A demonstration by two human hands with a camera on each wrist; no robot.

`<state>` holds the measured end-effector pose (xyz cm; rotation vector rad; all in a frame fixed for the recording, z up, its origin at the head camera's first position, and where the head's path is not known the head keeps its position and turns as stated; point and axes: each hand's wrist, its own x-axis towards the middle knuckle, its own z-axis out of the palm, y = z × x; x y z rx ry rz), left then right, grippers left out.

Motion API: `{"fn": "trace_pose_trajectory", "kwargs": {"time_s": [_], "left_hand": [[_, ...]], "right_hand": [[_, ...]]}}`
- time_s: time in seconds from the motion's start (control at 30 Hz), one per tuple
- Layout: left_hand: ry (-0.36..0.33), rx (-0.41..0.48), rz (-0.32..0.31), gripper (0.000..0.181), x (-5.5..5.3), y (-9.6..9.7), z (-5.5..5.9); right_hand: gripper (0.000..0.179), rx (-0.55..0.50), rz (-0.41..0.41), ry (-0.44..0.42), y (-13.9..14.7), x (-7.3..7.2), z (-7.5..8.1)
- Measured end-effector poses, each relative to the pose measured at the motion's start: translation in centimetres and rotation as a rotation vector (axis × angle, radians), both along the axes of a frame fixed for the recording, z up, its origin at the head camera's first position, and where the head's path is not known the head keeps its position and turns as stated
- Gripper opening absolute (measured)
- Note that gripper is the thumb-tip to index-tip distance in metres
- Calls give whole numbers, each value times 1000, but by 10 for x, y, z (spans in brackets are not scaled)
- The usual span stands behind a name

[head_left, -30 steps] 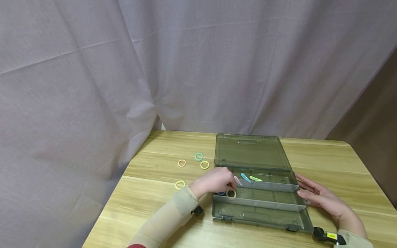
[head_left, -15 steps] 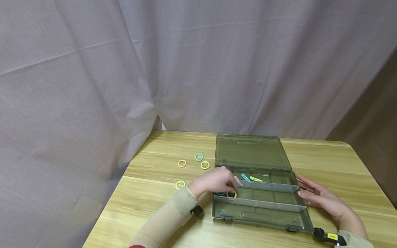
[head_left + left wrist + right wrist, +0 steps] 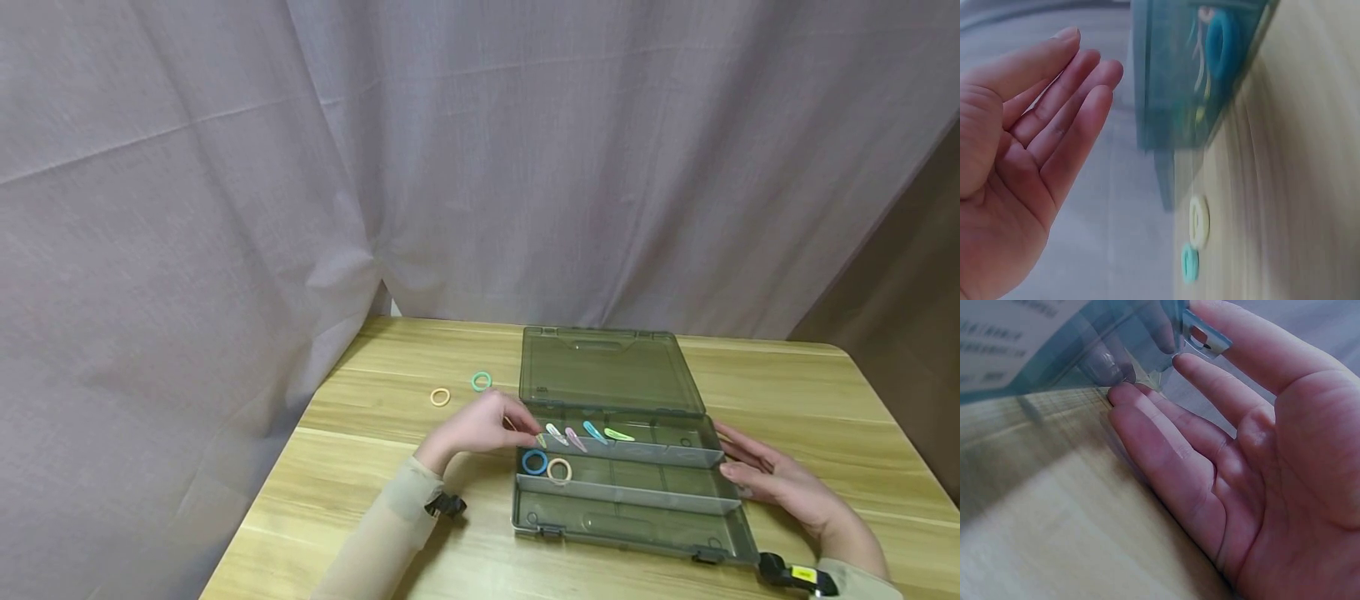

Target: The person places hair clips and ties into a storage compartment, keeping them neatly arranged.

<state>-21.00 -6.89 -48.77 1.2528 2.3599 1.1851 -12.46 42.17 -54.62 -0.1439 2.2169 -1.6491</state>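
My left hand [image 3: 483, 425] is just off the left side of a grey see-through plastic organizer box [image 3: 630, 521], fingers loosely extended. The left wrist view shows nothing in the left hand [image 3: 1041, 131]. Inside the box's middle row sit a blue hair tie [image 3: 535, 462] and a peach hair tie [image 3: 559, 471]. Several snap hair clips, among them a white hair clip [image 3: 557, 433] and a blue hair clip [image 3: 595, 431], line the back row. My right hand [image 3: 787, 487] rests against the box's right side, thumb at its rim; straight fingers [image 3: 1166, 462] touch the wall.
An orange hair tie [image 3: 440, 397] and a green hair tie [image 3: 482, 382] lie on the wooden table [image 3: 360, 467] to the left. A pale yellow hair tie [image 3: 1199, 222] shows in the left wrist view. The open lid [image 3: 607, 367] lies back towards the curtain [image 3: 525, 167].
My left hand has let go of the peach hair tie and moved left out of the box, uncovering the blue hair tie and white clip. The right hand stays still.
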Motion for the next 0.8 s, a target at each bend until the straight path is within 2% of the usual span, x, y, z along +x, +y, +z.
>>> {"fn": "trace_pose_trajectory", "kwargs": {"time_s": [0.13,0.23,0.4,0.6,0.8], "left_hand": [[-62,61,114,14,2,-28,1],[-81,78,205,14,2,-50,0],[-99,84,299,15,1,-83,-6],[-106,15,390,15,1,-117,-18],[-110,-79,413,15,5,-133,-20]], "right_hand": [[71,-23,6,8,0,0,0],[71,-35,16,17,1,-1,-1],[71,-39,16,20,1,-1,-3],[71,-21,7,6,0,-1,-1],[71,-28,30,5,1,-1,-2]]}}
